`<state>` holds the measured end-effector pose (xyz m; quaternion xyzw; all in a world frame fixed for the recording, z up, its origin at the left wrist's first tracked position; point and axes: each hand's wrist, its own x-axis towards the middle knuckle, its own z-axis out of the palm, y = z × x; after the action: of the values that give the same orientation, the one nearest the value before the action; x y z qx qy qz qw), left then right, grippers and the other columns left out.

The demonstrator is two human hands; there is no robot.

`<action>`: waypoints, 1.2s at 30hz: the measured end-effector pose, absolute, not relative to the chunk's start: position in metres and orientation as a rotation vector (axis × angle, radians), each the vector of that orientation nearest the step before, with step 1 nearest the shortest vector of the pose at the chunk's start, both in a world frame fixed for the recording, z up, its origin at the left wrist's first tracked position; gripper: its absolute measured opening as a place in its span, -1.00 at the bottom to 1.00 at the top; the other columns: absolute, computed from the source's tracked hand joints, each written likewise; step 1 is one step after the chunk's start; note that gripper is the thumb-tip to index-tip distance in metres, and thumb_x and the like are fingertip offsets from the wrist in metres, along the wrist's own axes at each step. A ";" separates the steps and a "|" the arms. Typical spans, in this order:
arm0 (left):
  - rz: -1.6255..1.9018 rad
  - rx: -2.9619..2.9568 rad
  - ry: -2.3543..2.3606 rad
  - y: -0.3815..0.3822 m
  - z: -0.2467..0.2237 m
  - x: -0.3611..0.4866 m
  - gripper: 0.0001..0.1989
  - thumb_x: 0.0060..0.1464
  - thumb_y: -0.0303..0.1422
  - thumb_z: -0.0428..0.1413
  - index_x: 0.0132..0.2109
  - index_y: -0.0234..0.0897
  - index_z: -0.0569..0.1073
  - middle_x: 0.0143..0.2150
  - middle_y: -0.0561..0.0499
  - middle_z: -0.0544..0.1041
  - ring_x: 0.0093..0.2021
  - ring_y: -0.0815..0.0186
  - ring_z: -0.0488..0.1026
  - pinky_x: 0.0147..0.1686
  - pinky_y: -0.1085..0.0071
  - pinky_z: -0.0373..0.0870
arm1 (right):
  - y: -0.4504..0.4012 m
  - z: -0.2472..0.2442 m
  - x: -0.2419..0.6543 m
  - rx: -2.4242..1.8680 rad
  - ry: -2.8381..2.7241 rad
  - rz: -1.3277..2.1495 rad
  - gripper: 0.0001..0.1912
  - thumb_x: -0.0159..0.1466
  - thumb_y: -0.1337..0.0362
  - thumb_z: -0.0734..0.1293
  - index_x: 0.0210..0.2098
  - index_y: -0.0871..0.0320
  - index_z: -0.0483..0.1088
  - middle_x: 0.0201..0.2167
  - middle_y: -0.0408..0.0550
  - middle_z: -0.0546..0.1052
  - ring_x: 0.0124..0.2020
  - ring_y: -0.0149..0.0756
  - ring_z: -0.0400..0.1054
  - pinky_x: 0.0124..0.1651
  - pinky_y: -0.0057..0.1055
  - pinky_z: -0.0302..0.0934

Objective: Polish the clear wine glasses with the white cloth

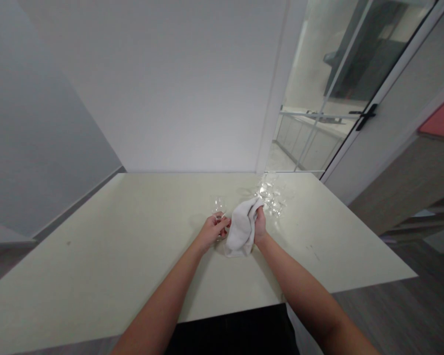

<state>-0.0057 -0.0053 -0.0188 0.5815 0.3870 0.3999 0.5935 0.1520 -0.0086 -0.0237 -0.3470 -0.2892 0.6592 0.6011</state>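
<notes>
Over the middle of the table, my left hand (211, 230) is closed around the stem of a clear drinking glass (218, 203), whose bowl points up. Just to its right, a white cloth (240, 229) hangs bunched in my right hand (259, 227), its lower end close to the tabletop. The cloth lies beside the glass; whether the two touch, I cannot tell. Parts of my right fingers are hidden behind the cloth. Beyond my right hand, several clear glasses (272, 195) stand grouped together, their outlines blurred by glare.
The pale table (126, 256) meets a white wall (185, 98) at its far edge. At the right rear is a glass-paned door with a black handle (366, 117). Wooden shelving with a red item (442, 118) on top stands farther right.
</notes>
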 end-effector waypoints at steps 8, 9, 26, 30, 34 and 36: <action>0.947 1.322 0.869 -0.007 -0.019 -0.004 -0.62 -0.11 -0.10 0.19 -0.47 -0.29 0.22 -0.62 0.18 0.25 -0.64 0.53 0.21 -0.62 0.58 0.10 | -0.010 -0.021 0.151 -0.676 -0.579 1.523 -0.24 0.08 -0.35 0.04 -0.30 0.18 0.47 -0.47 0.04 0.54 -0.28 -0.09 0.45 -0.28 -0.22 0.34; 0.947 1.313 0.885 -0.008 -0.018 -0.004 -0.62 -0.11 -0.09 0.18 -0.46 -0.29 0.24 -0.62 0.18 0.26 -0.64 0.53 0.21 -0.62 0.58 0.11 | -0.011 -0.020 0.152 -0.613 -0.559 1.557 -0.21 0.08 -0.36 0.02 -0.28 0.20 0.47 -0.44 0.05 0.54 -0.28 -0.09 0.45 -0.28 -0.22 0.34; 1.454 1.072 1.080 0.006 -0.019 -0.013 -0.65 0.04 -0.04 0.02 -0.25 -0.24 0.23 -0.58 0.22 0.29 -0.69 0.51 0.23 -0.61 0.54 0.28 | -0.017 -0.014 0.149 -0.275 -0.537 1.646 -0.23 0.10 -0.32 0.06 -0.11 0.19 0.43 -0.11 0.11 0.51 -0.11 -0.13 0.41 -0.04 -0.13 0.24; 1.097 1.367 0.910 -0.007 -0.017 -0.006 -0.63 0.06 -0.05 0.02 -0.13 -0.22 0.19 -0.66 0.25 0.27 -0.72 0.47 0.21 -0.70 0.58 0.14 | -0.015 -0.024 0.147 -0.403 -0.702 1.794 -0.04 -0.12 -0.47 0.03 -0.19 0.22 0.44 -0.34 0.14 0.55 -0.28 -0.05 0.44 -0.26 -0.13 0.33; 0.722 1.527 0.740 -0.015 -0.018 -0.002 -0.60 0.08 -0.06 0.02 -0.10 -0.28 0.28 -0.62 0.17 0.34 -0.71 0.48 0.25 -0.68 0.57 0.14 | -0.012 -0.035 0.144 -0.618 -0.890 1.873 -0.22 -0.14 -0.37 0.19 -0.30 0.21 0.39 -0.64 -0.03 0.46 -0.55 -0.12 0.38 -0.49 -0.20 0.31; 0.699 1.545 0.725 -0.014 -0.019 -0.001 -0.60 0.10 -0.05 0.00 -0.12 -0.32 0.32 -0.60 0.13 0.36 -0.67 0.47 0.28 -0.64 0.56 0.16 | -0.009 -0.038 0.142 -0.720 -0.861 1.663 -0.53 -0.05 -0.07 0.33 -0.32 0.18 0.35 -0.67 -0.14 0.43 -0.64 -0.25 0.32 -0.56 -0.33 0.27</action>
<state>-0.0014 -0.0144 -0.0193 0.6677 0.3135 0.3019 0.6040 0.1416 -0.0095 -0.0378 -0.3027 -0.3618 0.6988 0.5377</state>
